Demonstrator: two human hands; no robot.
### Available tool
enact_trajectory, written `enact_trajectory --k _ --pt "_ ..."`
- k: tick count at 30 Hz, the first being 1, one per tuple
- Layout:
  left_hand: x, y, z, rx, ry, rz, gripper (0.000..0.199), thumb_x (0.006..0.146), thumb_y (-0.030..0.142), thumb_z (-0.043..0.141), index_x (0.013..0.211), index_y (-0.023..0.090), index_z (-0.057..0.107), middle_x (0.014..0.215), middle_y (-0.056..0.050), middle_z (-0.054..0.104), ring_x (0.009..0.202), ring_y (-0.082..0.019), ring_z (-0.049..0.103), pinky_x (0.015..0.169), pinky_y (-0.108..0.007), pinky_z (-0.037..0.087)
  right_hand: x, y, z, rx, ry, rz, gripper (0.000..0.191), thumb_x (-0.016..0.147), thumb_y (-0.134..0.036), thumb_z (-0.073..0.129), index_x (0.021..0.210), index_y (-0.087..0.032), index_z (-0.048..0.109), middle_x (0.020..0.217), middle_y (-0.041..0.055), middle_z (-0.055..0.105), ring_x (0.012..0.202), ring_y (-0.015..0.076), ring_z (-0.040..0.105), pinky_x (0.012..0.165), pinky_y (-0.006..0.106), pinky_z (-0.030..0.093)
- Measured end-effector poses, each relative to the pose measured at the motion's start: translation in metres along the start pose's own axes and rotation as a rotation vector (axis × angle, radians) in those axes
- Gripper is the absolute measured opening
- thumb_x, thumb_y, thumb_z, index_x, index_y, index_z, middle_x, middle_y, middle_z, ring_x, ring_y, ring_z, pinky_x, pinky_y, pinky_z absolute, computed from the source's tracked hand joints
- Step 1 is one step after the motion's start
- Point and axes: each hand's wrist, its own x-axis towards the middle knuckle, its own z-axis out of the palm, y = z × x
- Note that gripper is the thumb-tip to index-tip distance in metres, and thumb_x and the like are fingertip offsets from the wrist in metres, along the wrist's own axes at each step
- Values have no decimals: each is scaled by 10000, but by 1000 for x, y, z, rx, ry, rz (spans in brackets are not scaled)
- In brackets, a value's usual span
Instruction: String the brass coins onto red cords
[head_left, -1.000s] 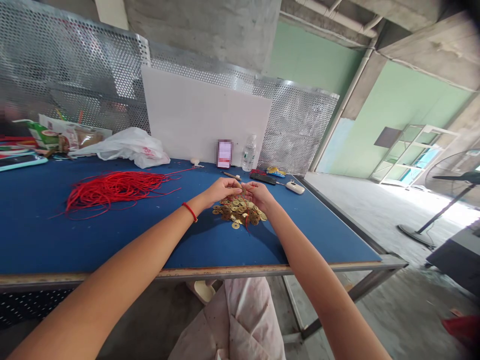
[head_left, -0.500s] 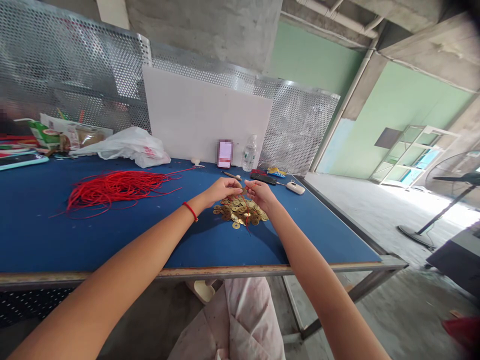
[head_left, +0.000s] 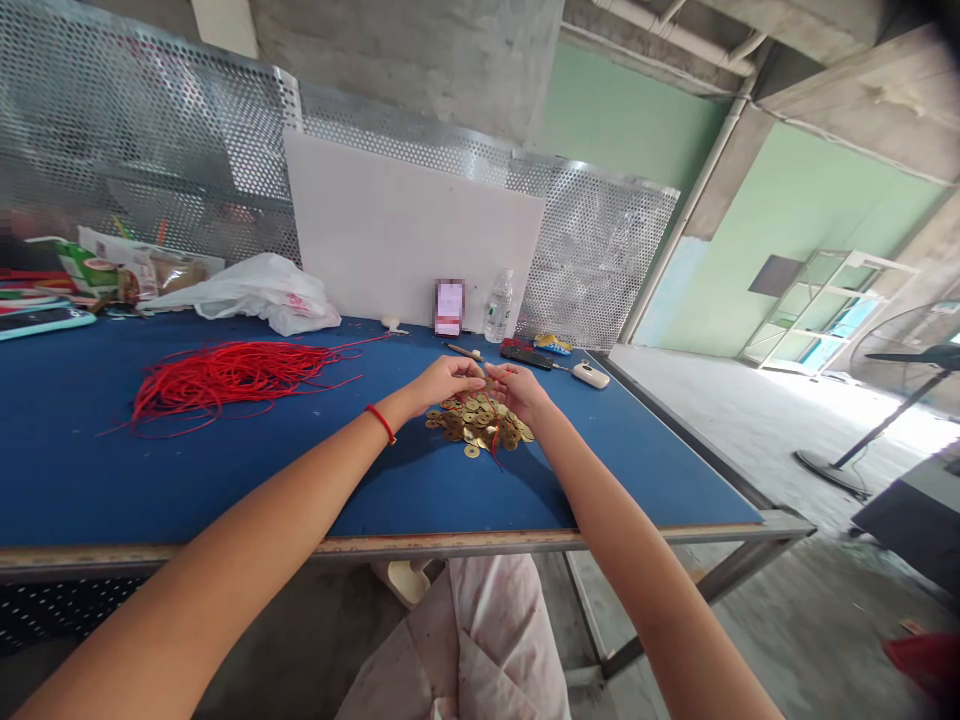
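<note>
Over a pile of brass-coloured coins with holes (head_left: pixel 480 425), my two hands are close together. The fingertips of my left hand (head_left: pixel 450 380) are pinched near a small coin, partly hidden by the fingers. My right hand (head_left: pixel 516 388) is closed in a pinch beside it, at a thin red cord (head_left: pixel 496 440) that hangs down across the pile. A large bundle of red cords (head_left: pixel 232 380) lies to the left on the blue table top (head_left: pixel 247 480).
A white plastic bag (head_left: pixel 266 293), an upright phone (head_left: pixel 449 307) and a clear bottle (head_left: pixel 499 307) stand along the back. A dark object (head_left: pixel 527 356), a blue-yellow packet (head_left: pixel 553 344) and a white key fob (head_left: pixel 591 375) lie right of my hands.
My right hand has shifted slightly left, closer to the fingertips of my left hand. My left hand is nearly unmoved.
</note>
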Motion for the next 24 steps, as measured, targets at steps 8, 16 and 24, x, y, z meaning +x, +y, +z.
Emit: enact_trajectory --k 8,16,24 --pt "0 1 1 -5 11 -6 279 698 401 724 764 145 633 635 -6 571 585 -120 515 507 -214 366 0 2 2 -67 60 -67 344 608 -275 840 625 -180 510 505 -50 544 500 72 513 541 212 442" --pt "1 -2 -1 10 14 13 274 713 402 707 773 145 631 660 -6 580 602 -116 520 517 -210 375 0 3 2 -70 46 -72 374 578 -298 848 620 -186 493 510 -56 538 495 70 509 538 214 439" --pt "-1 3 1 12 -2 -8 274 707 398 708 754 144 615 621 10 556 563 -105 499 508 -215 375 0 2 1 -2 40 -19 372 576 -271 853 636 -183 497 505 -65 527 486 61 510 538 201 434"
